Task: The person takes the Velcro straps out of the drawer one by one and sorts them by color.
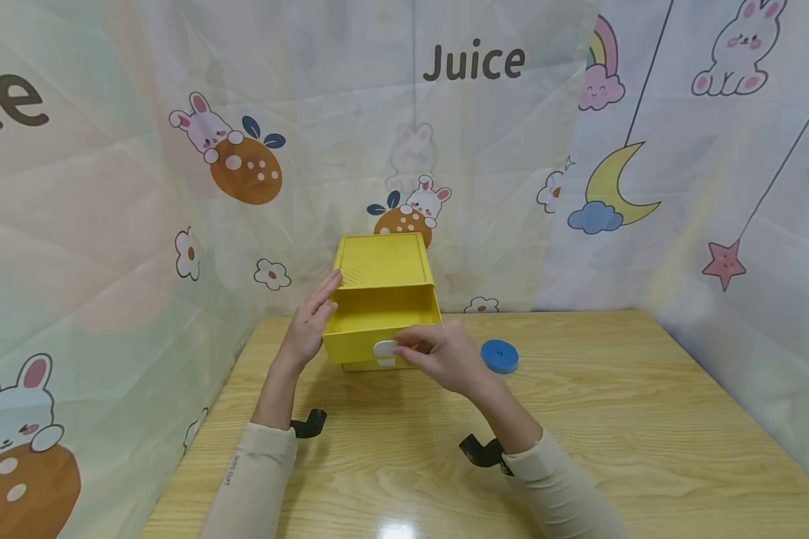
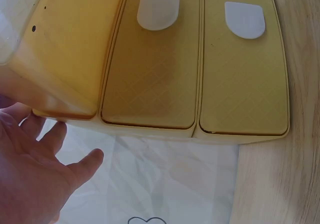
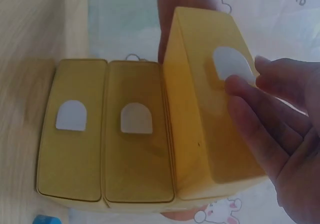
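Note:
A yellow drawer cabinet stands on the table against the back cloth. Its top drawer is pulled out, and the inside that shows holds nothing visible. My right hand pinches the white handle of that drawer between thumb and fingers. On the cabinet's left side rests my left hand, its fingers fairly straight along the wall near the top edge. Below, the middle drawer and the bottom drawer are closed, each with a white tab.
A blue round disc lies on the wooden table to the right of the cabinet. Printed cloth hangs behind and on both sides. A black camera mount sits at the left wrist, another black mount at the right.

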`<control>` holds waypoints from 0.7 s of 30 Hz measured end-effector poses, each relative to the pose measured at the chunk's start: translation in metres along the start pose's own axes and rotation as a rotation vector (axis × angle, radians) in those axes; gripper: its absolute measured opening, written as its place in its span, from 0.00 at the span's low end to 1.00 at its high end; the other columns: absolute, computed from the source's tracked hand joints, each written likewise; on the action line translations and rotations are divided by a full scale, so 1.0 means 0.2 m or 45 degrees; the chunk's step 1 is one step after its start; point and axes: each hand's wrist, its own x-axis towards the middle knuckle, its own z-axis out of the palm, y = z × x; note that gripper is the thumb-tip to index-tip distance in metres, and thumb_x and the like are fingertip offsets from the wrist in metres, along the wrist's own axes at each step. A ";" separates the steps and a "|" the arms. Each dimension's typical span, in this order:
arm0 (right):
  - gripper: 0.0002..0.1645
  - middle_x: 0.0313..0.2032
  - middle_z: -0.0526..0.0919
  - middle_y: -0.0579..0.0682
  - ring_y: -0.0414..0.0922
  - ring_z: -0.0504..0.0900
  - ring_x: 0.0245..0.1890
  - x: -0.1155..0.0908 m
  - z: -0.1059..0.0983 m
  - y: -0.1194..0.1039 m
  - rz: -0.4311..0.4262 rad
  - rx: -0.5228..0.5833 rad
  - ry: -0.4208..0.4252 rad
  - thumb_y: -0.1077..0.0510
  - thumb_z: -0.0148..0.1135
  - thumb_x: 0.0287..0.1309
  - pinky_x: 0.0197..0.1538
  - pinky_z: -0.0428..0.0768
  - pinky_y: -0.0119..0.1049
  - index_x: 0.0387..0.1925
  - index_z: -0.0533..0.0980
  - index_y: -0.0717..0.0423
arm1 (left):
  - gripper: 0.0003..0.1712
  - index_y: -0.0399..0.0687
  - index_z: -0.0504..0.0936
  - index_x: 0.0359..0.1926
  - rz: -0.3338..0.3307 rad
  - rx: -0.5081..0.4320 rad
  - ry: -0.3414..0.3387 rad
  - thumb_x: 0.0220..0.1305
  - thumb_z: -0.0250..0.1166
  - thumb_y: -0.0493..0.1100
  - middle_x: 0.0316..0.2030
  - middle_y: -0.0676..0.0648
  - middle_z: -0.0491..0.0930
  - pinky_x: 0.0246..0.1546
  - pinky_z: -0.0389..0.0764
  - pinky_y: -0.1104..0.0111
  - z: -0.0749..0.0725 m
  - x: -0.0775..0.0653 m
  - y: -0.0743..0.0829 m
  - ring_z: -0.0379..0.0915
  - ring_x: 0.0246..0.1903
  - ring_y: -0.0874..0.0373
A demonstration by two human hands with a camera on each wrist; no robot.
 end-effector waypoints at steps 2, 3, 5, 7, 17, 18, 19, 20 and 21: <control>0.06 0.33 0.92 0.48 0.36 0.89 0.26 0.00 0.02 0.00 0.000 -0.005 0.008 0.60 0.73 0.63 0.31 0.84 0.25 0.41 0.89 0.56 | 0.29 0.44 0.61 0.80 0.001 0.000 0.000 0.82 0.45 0.35 0.82 0.48 0.53 0.82 0.46 0.51 0.00 0.00 0.00 0.42 0.82 0.58; 0.06 0.33 0.92 0.49 0.35 0.89 0.26 0.01 0.03 0.00 -0.003 0.001 0.019 0.60 0.73 0.63 0.30 0.84 0.25 0.41 0.89 0.56 | 0.29 0.44 0.61 0.80 0.000 -0.001 0.001 0.82 0.45 0.35 0.82 0.48 0.53 0.82 0.46 0.51 0.00 0.00 0.00 0.42 0.82 0.58; 0.05 0.32 0.92 0.49 0.36 0.88 0.26 0.01 0.04 0.00 -0.016 0.009 0.050 0.62 0.73 0.63 0.29 0.84 0.25 0.41 0.89 0.57 | 0.29 0.45 0.61 0.80 -0.003 -0.002 0.005 0.82 0.44 0.36 0.82 0.49 0.53 0.82 0.45 0.51 0.00 0.00 0.00 0.42 0.82 0.58; 0.05 0.31 0.92 0.50 0.37 0.88 0.25 0.01 0.05 0.00 -0.028 0.018 0.088 0.64 0.72 0.63 0.28 0.83 0.25 0.40 0.90 0.58 | 0.28 0.45 0.61 0.80 -0.004 -0.004 0.006 0.83 0.43 0.37 0.82 0.49 0.53 0.82 0.45 0.51 0.00 0.00 0.00 0.42 0.82 0.59; 0.04 0.33 0.93 0.51 0.37 0.89 0.26 0.04 0.10 0.02 -0.043 0.006 0.195 0.64 0.73 0.61 0.29 0.83 0.24 0.38 0.90 0.57 | 0.29 0.44 0.60 0.80 -0.003 0.010 0.004 0.86 0.36 0.45 0.82 0.49 0.53 0.83 0.43 0.54 0.00 0.00 0.01 0.43 0.82 0.60; 0.04 0.33 0.93 0.51 0.36 0.89 0.26 0.04 0.10 0.03 -0.047 0.004 0.204 0.64 0.73 0.61 0.29 0.83 0.24 0.38 0.90 0.57 | 0.29 0.45 0.60 0.80 -0.005 0.011 0.006 0.86 0.36 0.45 0.82 0.49 0.53 0.83 0.43 0.54 0.00 0.00 0.00 0.43 0.82 0.59; 0.04 0.33 0.93 0.51 0.36 0.88 0.25 0.04 0.11 0.03 -0.053 0.002 0.215 0.64 0.73 0.61 0.29 0.83 0.24 0.38 0.90 0.58 | 0.29 0.45 0.60 0.80 -0.005 0.013 0.006 0.86 0.36 0.46 0.82 0.49 0.53 0.83 0.43 0.53 0.00 0.00 0.00 0.42 0.82 0.59; 0.04 0.32 0.92 0.51 0.36 0.88 0.25 0.04 0.11 0.04 -0.058 0.002 0.226 0.64 0.73 0.61 0.28 0.83 0.24 0.38 0.90 0.58 | 0.29 0.45 0.60 0.80 -0.007 0.017 0.008 0.86 0.36 0.46 0.82 0.49 0.53 0.83 0.43 0.53 0.00 0.00 0.00 0.43 0.82 0.58; 0.04 0.32 0.92 0.51 0.36 0.88 0.24 0.04 0.12 0.05 -0.068 0.002 0.239 0.64 0.73 0.61 0.28 0.83 0.24 0.38 0.90 0.58 | 0.29 0.45 0.60 0.80 -0.006 0.021 0.008 0.86 0.36 0.46 0.82 0.48 0.52 0.83 0.42 0.52 0.00 0.00 0.00 0.42 0.83 0.57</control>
